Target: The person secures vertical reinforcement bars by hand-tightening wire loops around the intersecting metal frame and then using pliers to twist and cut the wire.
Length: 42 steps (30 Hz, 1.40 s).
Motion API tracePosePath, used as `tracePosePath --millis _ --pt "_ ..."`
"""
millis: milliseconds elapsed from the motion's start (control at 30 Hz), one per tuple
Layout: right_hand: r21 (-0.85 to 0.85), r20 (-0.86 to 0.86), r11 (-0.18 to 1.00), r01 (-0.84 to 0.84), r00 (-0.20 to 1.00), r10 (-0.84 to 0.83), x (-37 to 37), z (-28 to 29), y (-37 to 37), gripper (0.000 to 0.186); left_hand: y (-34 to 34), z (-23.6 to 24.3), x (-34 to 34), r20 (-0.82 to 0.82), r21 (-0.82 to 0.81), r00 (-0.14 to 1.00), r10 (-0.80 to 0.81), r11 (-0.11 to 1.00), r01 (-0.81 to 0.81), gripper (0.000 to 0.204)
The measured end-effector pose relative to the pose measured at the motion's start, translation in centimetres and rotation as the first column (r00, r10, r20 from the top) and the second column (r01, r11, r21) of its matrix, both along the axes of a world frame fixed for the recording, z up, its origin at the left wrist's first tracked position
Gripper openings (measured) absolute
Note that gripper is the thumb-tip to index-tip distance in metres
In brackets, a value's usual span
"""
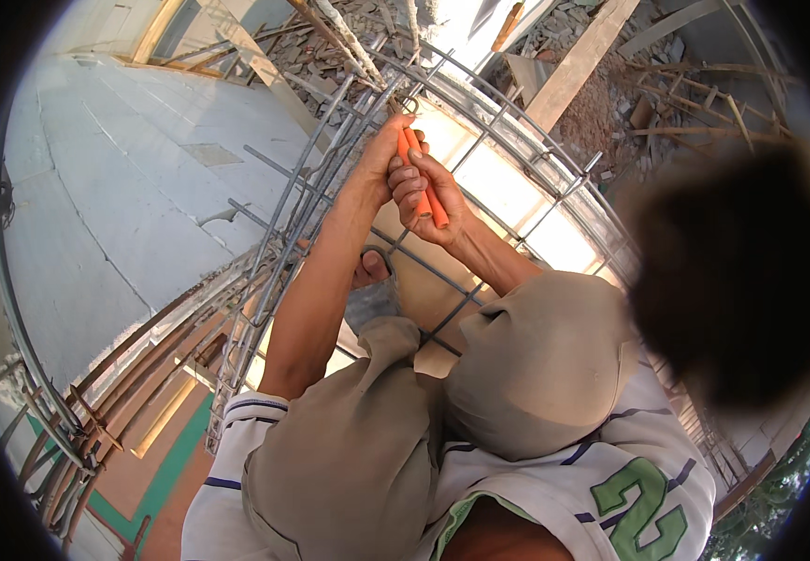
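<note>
Rebar [311,201] is framing open gaps around the pliers [406,147]; left hand [384,157] and right hand [446,190] are gripping orange handles [438,213].

We cannot identify the dark, blurred shape [741,280] at right. Our right fingers [407,184] hide part of the orange-handled tool [438,213], its far end too small to read. The lower edge crops our shirt [554,486].

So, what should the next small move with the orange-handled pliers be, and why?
Probably a slight turn of the pliers with the right hand: it is closed around the orange handles, while the left hand is at their far end, close to the steel bars. What they bite on is too small to tell, so gently seems best.
</note>
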State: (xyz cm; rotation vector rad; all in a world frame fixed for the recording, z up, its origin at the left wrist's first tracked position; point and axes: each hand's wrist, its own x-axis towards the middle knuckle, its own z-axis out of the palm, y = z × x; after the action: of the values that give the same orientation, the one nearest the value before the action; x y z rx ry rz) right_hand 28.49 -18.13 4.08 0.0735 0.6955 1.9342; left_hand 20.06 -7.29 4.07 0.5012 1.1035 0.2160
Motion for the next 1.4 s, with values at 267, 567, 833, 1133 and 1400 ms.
tracePosePath --millis 267,567,833,1133,1400 --pt "-0.393 0.919 0.826 -0.404 -0.214 0.332 3.2 5.0 -0.3 0.043 -1.6 0.4 1.6 -0.326 0.259 0.945 -0.025 0.959 0.114 0.04" --pt "-0.291 0.954 0.901 -0.323 -0.02 0.301 2.6 5.5 -0.5 0.047 -1.4 0.8 0.2 -0.3 0.276 0.945 -0.128 0.937 0.215 0.051" --pt "-0.066 0.683 0.995 -0.073 0.724 0.098 0.9 3.2 -2.1 0.049 -0.9 -0.2 -0.4 0.078 -0.004 0.994 -0.082 0.997 0.082 0.035" --pt "-0.264 0.926 0.885 -0.384 0.158 0.344 1.1 5.4 -1.3 0.038 -1.1 0.2 -0.1 -0.073 0.011 0.997 -0.02 1.0 0.021 0.026" --pt "-0.258 0.901 0.885 -0.387 0.235 0.365 -1.2 2.5 -1.1 0.027 -0.2 -0.4 -0.5 -0.311 0.202 0.931 -0.19 0.944 0.26 0.019"
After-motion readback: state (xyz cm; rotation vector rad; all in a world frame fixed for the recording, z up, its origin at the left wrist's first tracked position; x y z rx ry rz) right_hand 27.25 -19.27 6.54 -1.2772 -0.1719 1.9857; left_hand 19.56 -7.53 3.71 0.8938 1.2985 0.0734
